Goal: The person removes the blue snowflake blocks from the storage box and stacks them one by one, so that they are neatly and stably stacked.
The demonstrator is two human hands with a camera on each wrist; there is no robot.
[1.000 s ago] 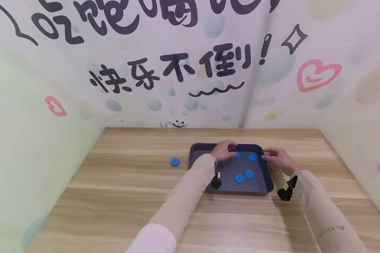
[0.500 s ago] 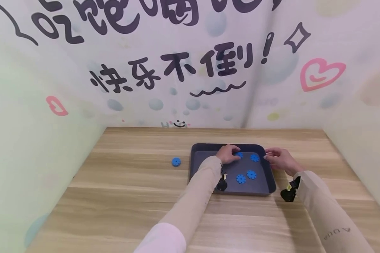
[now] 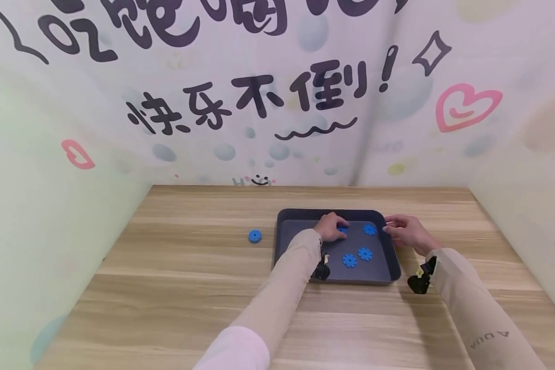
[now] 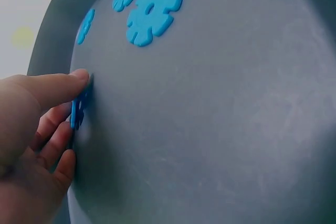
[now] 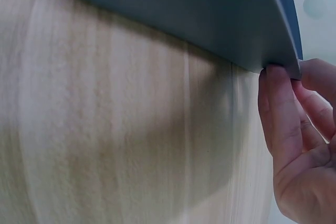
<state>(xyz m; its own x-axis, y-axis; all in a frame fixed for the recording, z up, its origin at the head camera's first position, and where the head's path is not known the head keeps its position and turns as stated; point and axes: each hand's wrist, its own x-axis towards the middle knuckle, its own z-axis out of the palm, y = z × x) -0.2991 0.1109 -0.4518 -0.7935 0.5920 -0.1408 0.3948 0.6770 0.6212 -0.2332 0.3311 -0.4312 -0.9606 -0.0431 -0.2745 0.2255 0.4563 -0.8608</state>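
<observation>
A dark grey tray (image 3: 314,267) rests on the wooden table, holding several blue notched plastic discs. Inside it near the back wall, my left hand (image 3: 331,227) pinches one blue disc (image 4: 80,109) between thumb and fingers; in the left wrist view the disc appears nearly edge-on. Three other discs lie flat: one disc (image 3: 369,229) toward the back right, and a pair, a left disc (image 3: 349,260) and a right disc (image 3: 365,254), nearer the front. At the tray's back right corner my right hand (image 3: 409,234) holds the rim, fingertips against the outer wall (image 5: 226,19).
A further blue disc (image 3: 255,236), which looks thicker, sits on the table (image 3: 189,288) left of the tray. Behind the table hangs a printed white backdrop (image 3: 203,159). Pale walls close both sides. A black wrist camera (image 3: 418,282) hangs below the right wrist.
My left hand has closed its thumb and fingers on the back disc, which has shifted slightly left. The right hand keeps its place at the tray's rim.
</observation>
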